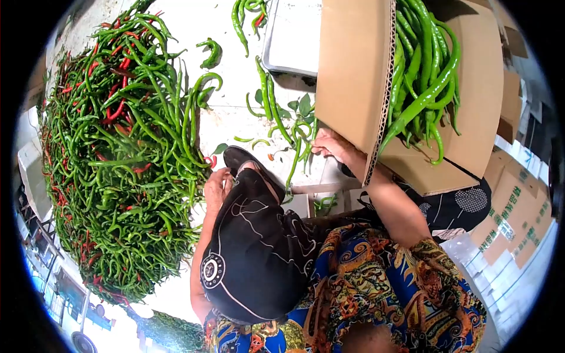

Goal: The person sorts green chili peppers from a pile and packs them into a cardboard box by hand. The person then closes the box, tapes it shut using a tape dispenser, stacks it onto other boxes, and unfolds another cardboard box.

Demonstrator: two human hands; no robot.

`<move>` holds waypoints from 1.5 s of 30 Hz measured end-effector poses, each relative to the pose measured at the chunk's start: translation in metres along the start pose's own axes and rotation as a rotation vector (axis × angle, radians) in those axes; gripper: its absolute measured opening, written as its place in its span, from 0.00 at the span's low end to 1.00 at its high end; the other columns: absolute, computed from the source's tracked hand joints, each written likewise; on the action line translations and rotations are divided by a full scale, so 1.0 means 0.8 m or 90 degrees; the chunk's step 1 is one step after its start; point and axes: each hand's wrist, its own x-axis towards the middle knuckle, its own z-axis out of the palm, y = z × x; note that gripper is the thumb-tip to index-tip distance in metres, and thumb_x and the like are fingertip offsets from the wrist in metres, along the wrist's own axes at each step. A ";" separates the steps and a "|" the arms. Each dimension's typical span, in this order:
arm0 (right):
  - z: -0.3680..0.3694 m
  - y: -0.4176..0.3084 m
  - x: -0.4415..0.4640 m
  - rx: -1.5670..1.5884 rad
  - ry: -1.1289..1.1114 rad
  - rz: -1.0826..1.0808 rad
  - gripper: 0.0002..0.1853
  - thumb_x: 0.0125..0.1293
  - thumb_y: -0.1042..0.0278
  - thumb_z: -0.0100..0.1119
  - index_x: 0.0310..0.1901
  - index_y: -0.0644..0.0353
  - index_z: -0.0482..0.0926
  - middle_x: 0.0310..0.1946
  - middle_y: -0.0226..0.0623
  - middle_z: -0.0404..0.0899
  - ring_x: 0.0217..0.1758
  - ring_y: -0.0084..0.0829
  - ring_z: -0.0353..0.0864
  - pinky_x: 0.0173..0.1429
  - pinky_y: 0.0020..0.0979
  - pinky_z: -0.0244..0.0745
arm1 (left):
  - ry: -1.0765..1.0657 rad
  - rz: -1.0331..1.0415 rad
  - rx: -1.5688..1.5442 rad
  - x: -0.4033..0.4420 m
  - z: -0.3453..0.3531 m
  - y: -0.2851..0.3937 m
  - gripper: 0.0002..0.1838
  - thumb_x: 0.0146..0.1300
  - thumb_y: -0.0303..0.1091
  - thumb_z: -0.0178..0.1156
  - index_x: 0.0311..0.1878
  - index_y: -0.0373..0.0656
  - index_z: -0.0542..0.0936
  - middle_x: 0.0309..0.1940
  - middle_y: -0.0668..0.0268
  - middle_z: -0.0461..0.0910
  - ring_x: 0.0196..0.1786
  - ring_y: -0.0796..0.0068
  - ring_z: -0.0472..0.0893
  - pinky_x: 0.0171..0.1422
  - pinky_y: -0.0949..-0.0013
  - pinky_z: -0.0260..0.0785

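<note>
My left hand (pixel 218 189) rests at the right edge of a large pile of green and red chili peppers (pixel 132 170), beside my knee; its fingers are partly bent, and what they may hold is too small to tell. My right hand (pixel 331 145) is next to the cardboard box (pixel 356 65), its fingertips closed at a few loose green peppers (pixel 301 144) on the floor; whether it grips one is unclear. Long green peppers (pixel 421 70) lie inside the open box.
A white tray (pixel 292 38) stands left of the box. Loose peppers and leaves (pixel 304 106) are scattered on the pale floor. My shoe (pixel 253 167) is between my hands, near a low wooden frame (pixel 323 188). Printed cardboard (pixel 512 206) lies at the right.
</note>
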 end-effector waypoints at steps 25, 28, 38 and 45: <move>0.085 -0.094 -0.121 -0.207 -0.093 -0.498 0.10 0.57 0.76 0.65 0.41 0.64 0.78 0.27 0.30 0.74 0.30 0.20 0.73 0.37 0.25 0.71 | 0.022 -0.323 -0.307 -0.010 0.006 0.071 0.16 0.64 0.36 0.63 0.49 0.34 0.80 0.31 0.66 0.82 0.33 0.81 0.77 0.38 0.74 0.69; 0.078 -0.097 -0.126 -0.277 -0.027 -0.615 0.10 0.54 0.75 0.65 0.38 0.62 0.77 0.28 0.38 0.77 0.32 0.34 0.78 0.38 0.33 0.73 | 0.037 -0.265 -0.338 0.003 -0.006 0.069 0.15 0.65 0.35 0.63 0.49 0.34 0.80 0.31 0.68 0.82 0.33 0.82 0.76 0.38 0.75 0.68; 0.078 -0.132 -0.170 -0.427 0.117 -0.774 0.12 0.53 0.72 0.65 0.39 0.64 0.76 0.33 0.43 0.78 0.39 0.46 0.80 0.43 0.39 0.75 | -0.108 -0.013 -0.435 0.045 -0.109 0.258 0.21 0.67 0.33 0.59 0.60 0.32 0.75 0.48 0.57 0.82 0.50 0.71 0.81 0.53 0.71 0.70; 0.046 -0.117 -0.251 -0.647 0.054 -0.603 0.13 0.62 0.64 0.63 0.43 0.59 0.73 0.32 0.44 0.74 0.36 0.51 0.79 0.39 0.46 0.75 | -0.151 0.041 -0.302 0.067 -0.141 0.344 0.21 0.66 0.38 0.59 0.59 0.35 0.76 0.46 0.62 0.82 0.50 0.74 0.80 0.54 0.71 0.69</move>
